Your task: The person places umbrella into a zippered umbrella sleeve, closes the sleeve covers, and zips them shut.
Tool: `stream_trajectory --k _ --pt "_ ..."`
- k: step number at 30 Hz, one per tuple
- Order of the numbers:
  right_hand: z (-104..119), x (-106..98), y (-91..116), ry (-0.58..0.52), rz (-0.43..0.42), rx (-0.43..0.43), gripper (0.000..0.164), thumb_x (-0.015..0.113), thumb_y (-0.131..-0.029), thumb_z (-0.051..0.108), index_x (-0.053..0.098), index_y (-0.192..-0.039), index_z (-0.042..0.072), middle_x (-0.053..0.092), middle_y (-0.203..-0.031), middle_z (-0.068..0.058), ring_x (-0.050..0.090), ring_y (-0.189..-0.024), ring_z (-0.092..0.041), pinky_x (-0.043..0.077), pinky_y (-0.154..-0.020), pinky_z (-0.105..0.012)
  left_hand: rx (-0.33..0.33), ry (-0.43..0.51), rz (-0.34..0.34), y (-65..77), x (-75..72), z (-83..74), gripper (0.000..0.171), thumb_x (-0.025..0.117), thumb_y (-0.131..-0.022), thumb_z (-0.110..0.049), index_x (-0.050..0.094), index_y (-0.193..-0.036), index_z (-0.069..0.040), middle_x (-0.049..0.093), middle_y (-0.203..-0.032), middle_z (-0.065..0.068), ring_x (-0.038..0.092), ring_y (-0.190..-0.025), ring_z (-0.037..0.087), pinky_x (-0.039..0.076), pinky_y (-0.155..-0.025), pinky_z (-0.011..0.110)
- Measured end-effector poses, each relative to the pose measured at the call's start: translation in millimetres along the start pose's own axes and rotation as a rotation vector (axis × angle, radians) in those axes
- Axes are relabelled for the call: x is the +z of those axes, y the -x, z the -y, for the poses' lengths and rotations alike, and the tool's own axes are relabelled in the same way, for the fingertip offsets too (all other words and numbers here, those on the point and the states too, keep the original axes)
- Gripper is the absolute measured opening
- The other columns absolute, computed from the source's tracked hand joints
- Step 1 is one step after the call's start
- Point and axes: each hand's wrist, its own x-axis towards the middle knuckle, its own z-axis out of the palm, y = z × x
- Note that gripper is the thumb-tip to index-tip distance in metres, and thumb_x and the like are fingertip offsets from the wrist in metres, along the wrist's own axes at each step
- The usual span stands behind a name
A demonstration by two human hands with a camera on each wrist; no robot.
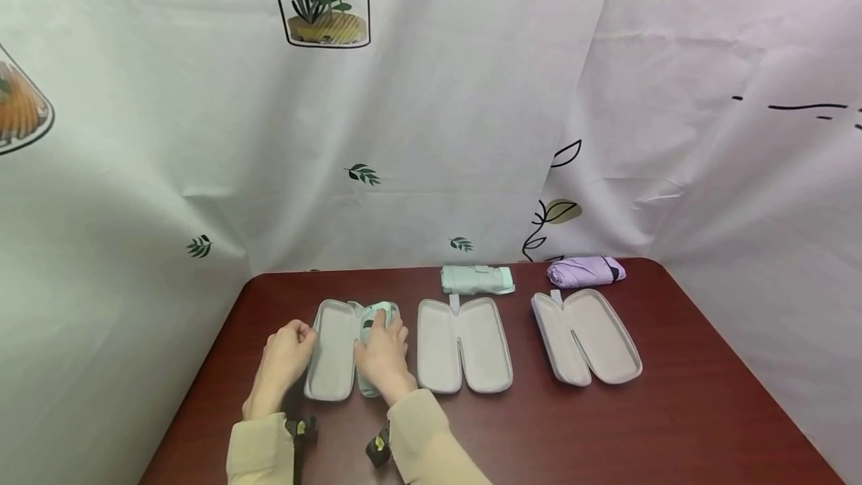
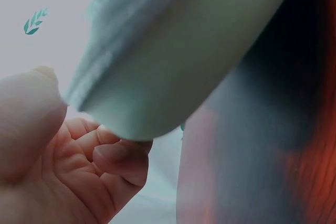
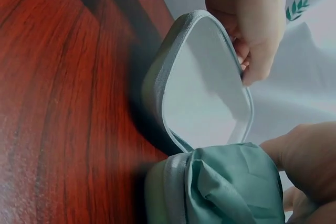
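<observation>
A pale hard-shell zip case lies spread open at the left of the table. At its left half's outer edge, my left hand pinches the rim between thumb and curled fingers; the left wrist view shows this half tilted above that hand. The case's right half holds a folded mint-green umbrella, seen close up as crumpled green fabric in the right wrist view. On top of the umbrella rests my right hand, fingers extended and pressing down on it, partly hiding it.
Two more opened cases stand in a row to the right, a middle one and a right one. Behind them lie another mint folded umbrella and a purple one. A printed white curtain hangs behind the brown table.
</observation>
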Motion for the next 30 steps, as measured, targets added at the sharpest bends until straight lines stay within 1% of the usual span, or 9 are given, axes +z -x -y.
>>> stream_trajectory --k 4,10,15,21,26,30 --pt "-0.2 4.1 -1.1 0.001 -0.022 -0.005 0.067 0.067 -0.089 0.016 0.037 -0.144 -0.008 0.036 -0.136 -0.035 0.037 -0.121 -0.044 0.036 -0.098 -0.06 -0.001 0.001 0.002 0.1 0.2 -0.5 0.015 0.049 -0.093 -0.016 0.055 -0.085 -0.004 0.048 -0.067 0.003 0.048 -0.062 0.019 0.036 -0.053 0.032" --pt "-3.6 9.4 -1.9 -0.014 -0.06 -0.036 0.066 0.068 -0.087 0.013 0.039 -0.142 -0.009 0.037 -0.134 -0.034 0.039 -0.121 -0.043 0.04 -0.099 -0.053 0.009 -0.004 -0.003 -0.5 0.7 -1.0 0.015 0.049 -0.094 -0.015 0.055 -0.085 -0.004 0.048 -0.067 0.002 0.048 -0.063 0.02 0.037 -0.054 0.032" --pt "-10.1 12.1 -2.0 -0.018 -0.066 -0.084 0.064 0.065 -0.088 0.01 0.038 -0.142 -0.01 0.035 -0.136 -0.036 0.037 -0.124 -0.045 0.038 -0.102 -0.052 0.013 -0.015 -0.008 -2.5 0.3 0.9 0.016 0.048 -0.093 -0.016 0.055 -0.084 -0.005 0.048 -0.067 0.003 0.049 -0.063 0.02 0.037 -0.055 0.032" --pt "-17.6 16.5 1.4 0.007 -0.064 -0.142 0.062 0.058 -0.09 0.01 0.036 -0.144 -0.009 0.032 -0.139 -0.033 0.034 -0.128 -0.043 0.034 -0.105 -0.051 0.016 -0.026 -0.013 -3.0 -2.3 2.7 0.017 0.047 -0.093 -0.017 0.055 -0.084 -0.005 0.049 -0.068 0.003 0.049 -0.064 0.02 0.037 -0.054 0.032" --pt "-23.4 20.8 1.8 0.021 -0.08 -0.15 0.062 0.057 -0.091 0.011 0.035 -0.145 -0.008 0.03 -0.142 -0.032 0.032 -0.13 -0.041 0.034 -0.106 -0.05 0.013 -0.02 0.001 -3.2 -1.6 2.7 0.017 0.047 -0.094 -0.017 0.055 -0.085 -0.005 0.049 -0.068 0.003 0.049 -0.064 0.02 0.037 -0.055 0.032" --pt "-27.8 19.5 1.6 0.007 -0.069 -0.146 0.062 0.057 -0.091 0.013 0.035 -0.145 -0.008 0.029 -0.143 -0.032 0.032 -0.131 -0.042 0.035 -0.105 -0.049 0.008 -0.019 0.004 -2.8 0.7 1.7 0.016 0.048 -0.094 -0.017 0.055 -0.085 -0.005 0.048 -0.068 0.003 0.048 -0.064 0.02 0.037 -0.055 0.032"
